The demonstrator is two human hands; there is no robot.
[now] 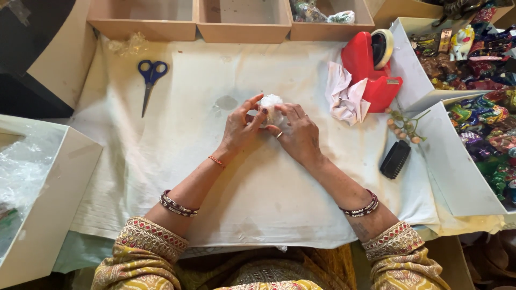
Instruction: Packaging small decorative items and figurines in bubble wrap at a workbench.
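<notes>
hands: left hand [240,127] and right hand [298,134] pinch white wrapped bundle [271,103] | white bins [457,166]: colourful figurines [484,115]

A single head-worn view, steeply down and close over the white-clothed table [161,161], facing its far boxes [242,24].

We sit at a table [161,161] draped in stained white cloth, wooden trays [242,32] lining its far edge under even light.
</notes>
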